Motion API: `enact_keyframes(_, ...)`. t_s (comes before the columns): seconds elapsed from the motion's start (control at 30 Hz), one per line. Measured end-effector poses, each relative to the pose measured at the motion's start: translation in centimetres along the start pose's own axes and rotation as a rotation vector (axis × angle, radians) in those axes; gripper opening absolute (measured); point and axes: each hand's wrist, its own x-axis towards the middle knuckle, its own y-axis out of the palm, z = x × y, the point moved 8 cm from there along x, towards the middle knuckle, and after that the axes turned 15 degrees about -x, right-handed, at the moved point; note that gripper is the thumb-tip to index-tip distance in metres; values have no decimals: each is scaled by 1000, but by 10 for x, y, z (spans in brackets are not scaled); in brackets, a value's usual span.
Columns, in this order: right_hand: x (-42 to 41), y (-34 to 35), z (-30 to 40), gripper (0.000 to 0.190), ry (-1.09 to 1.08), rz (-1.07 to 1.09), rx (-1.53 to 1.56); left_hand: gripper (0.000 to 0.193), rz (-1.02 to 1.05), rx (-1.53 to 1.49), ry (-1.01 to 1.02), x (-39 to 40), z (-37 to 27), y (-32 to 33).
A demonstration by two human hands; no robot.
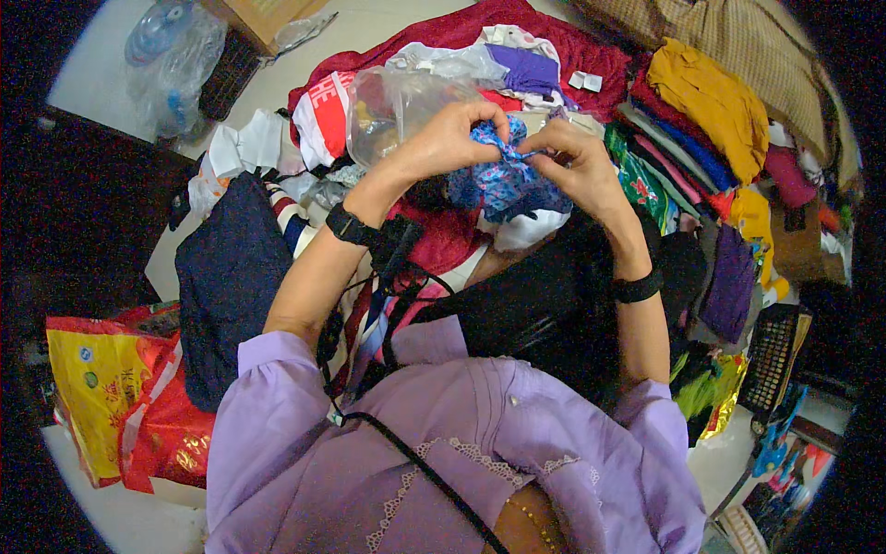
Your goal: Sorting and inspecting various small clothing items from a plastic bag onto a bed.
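Note:
Both hands meet over a blue patterned cloth bundle [505, 190], gathered and twisted at its top. My left hand [460, 138] pinches the gathered fabric from the left, and my right hand [574, 163] pinches a thin twisted end of it from the right. Beside my left hand stands a clear plastic bag [387, 111] with things in it. Under the bundle lie a white item [529, 230] and dark red cloth [439, 235]. Whether the twisted part is knotted I cannot tell.
Folded clothes with a mustard garment [713, 104] on top are stacked at the right. A dark navy garment [232, 291] lies at the left, near a red and yellow printed bag [104, 395]. A cardboard box [270, 21] stands at the upper left. A cord hangs over my chest.

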Motion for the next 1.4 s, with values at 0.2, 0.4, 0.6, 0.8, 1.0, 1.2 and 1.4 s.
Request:
enact_keyframes(0.2, -7, -7, -1, 10, 59, -67, 83, 25, 73, -455, -208, -14, 6, 8)
enact_keyframes(0.4, -10, -5, -11, 12, 109, -89, 202, 37, 113, -510, -385, -16, 30, 18)
enact_keyframes(0.6, -10, -8, -2, 11, 40, -200, 135, 30, 302, -683, -304, -17, 28, 48)
enact_keyframes(0.8, -8, -6, 7, 17, -15, -200, 23, 26, 246, -740, -401, -14, 32, 55)
enact_keyframes(1.0, -4, -3, 8, 31, -81, -52, -150, 20, -5, -445, -248, -2, 47, 23)
enact_keyframes(1.2, -7, 1, -4, 22, -28, 41, -217, 24, -209, 57, -42, -3, 30, -14)
enact_keyframes(1.4, -3, 6, -26, 19, 161, 73, -36, 24, -85, 5, 69, -10, 4, 6)
